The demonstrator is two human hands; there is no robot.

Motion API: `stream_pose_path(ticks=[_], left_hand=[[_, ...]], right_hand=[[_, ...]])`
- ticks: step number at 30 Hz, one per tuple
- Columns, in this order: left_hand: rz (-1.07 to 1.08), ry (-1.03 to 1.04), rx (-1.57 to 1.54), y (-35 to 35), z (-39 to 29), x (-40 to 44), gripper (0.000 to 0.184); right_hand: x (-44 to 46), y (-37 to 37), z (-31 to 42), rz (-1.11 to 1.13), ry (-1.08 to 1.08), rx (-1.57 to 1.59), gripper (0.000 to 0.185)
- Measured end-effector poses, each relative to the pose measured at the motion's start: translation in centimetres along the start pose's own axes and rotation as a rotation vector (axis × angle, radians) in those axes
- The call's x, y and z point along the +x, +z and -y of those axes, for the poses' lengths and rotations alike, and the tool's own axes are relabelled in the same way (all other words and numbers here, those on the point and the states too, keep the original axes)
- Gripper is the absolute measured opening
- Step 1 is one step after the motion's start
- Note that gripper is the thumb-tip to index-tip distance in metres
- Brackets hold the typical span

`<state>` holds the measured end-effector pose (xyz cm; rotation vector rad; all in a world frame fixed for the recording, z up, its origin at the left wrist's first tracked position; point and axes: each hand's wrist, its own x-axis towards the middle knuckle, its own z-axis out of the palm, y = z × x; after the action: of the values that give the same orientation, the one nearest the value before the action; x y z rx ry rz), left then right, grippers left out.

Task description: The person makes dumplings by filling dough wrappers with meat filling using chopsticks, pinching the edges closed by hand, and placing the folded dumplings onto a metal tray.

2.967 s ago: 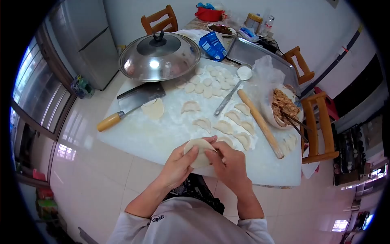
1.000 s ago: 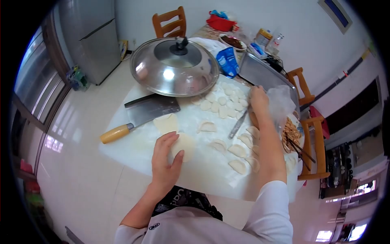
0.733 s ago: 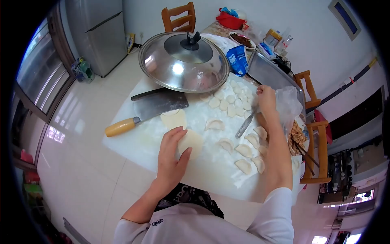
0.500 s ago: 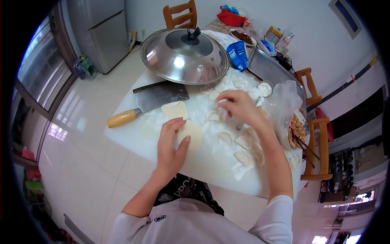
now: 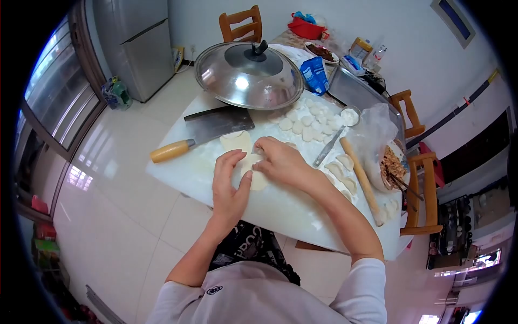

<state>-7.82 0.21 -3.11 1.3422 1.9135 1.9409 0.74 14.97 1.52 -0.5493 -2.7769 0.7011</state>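
A flat round dough wrapper [image 5: 258, 181] lies on the white board [image 5: 275, 216]. My left hand [image 5: 229, 181] rests at its left edge, thumb and fingers apart. Over the wrapper's upper right side is my right hand [image 5: 280, 162], its thumb and fingers bent together; whatever they hold is too small to make out. Just above lies a second wrapper [image 5: 236, 141] with a folded edge. Folded dumplings [image 5: 345, 162] sit to the right, partly behind my right forearm. Small dough rounds [image 5: 307, 120] spread across the floured area, beside a spoon of white flour [image 5: 349, 116].
A cleaver [image 5: 220, 125] with a wooden handle lies at the left, near a large metal lid [image 5: 249, 78]. To the right are a rolling pin [image 5: 362, 181], a plastic bag [image 5: 375, 127] and a bowl of filling [image 5: 394, 164] with chopsticks. A metal tray [image 5: 356, 86] stands behind.
My right hand has moved from the flour spoon area left and down to the wrapper, uncovering the rolling pin. My left hand stays beside the wrapper. The view has shifted slightly.
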Motion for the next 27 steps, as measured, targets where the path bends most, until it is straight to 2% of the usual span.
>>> stream_pose_path(ticks=[1,3,7,9,10,12,13,15,17,19,20,22,23,25,26,27], left_hand=[[-0.004,0.014,0.001,0.1,0.1,0.0,0.038],[-0.005,0.027,0.006,0.0,0.0,-0.1,0.038],[-0.006,0.031,0.008,-0.1,-0.3,-0.1,0.037],[-0.008,0.027,0.000,-0.1,-0.4,-0.1,0.037],[-0.011,0.038,0.006,-0.1,-0.4,-0.1,0.036],[-0.017,0.044,0.010,-0.1,-0.5,-0.1,0.036],[-0.010,0.044,0.015,-0.2,-0.5,-0.1,0.035],[-0.006,0.045,0.021,-0.2,-0.6,0.0,0.034],[0.020,0.034,0.030,-0.1,-0.8,0.0,0.034],[0.038,0.040,0.051,0.0,-0.8,0.1,0.034],[0.055,0.045,0.072,0.0,-0.7,0.1,0.034],[0.052,0.044,0.080,0.0,-0.7,0.0,0.034],[0.047,0.043,0.086,0.1,-0.7,0.0,0.035],[0.035,0.061,0.092,0.1,-0.4,0.0,0.035],[0.027,0.079,0.096,0.2,-0.3,-0.1,0.036],[0.032,0.078,0.094,0.2,-0.4,-0.1,0.036]], right_hand=[[0.1,0.0,0.3,0.002,-0.001,0.005,0.035],[0.7,-0.3,0.8,0.142,0.136,-0.025,0.029],[1.0,-0.6,0.3,0.286,0.157,-0.033,0.027],[0.9,-0.2,-0.4,0.236,-0.013,-0.085,0.025],[0.6,-0.5,-0.5,0.238,-0.012,-0.087,0.025],[-0.3,-1.2,-0.2,0.099,0.169,-0.027,0.022],[-0.8,-1.6,0.0,0.102,0.168,-0.028,0.022],[-1.5,-2.3,0.0,-0.091,0.228,-0.081,0.018],[-2.1,-2.3,-0.3,-0.131,0.189,-0.172,0.015],[-2.8,-2.5,-0.1,-0.010,0.129,-0.383,0.019],[-3.1,-2.6,0.2,-0.012,0.129,-0.382,0.019],[-3.8,-2.7,1.0,-0.023,0.032,-0.438,0.035],[-4.2,-2.0,0.7,-0.023,0.031,-0.437,0.035],[-4.8,-0.1,0.0,-0.167,-0.347,-0.334,0.054],[-5.3,0.6,0.1,-0.093,-0.305,-0.324,0.070],[-5.2,1.3,-0.1,-0.093,-0.299,-0.324,0.070]])
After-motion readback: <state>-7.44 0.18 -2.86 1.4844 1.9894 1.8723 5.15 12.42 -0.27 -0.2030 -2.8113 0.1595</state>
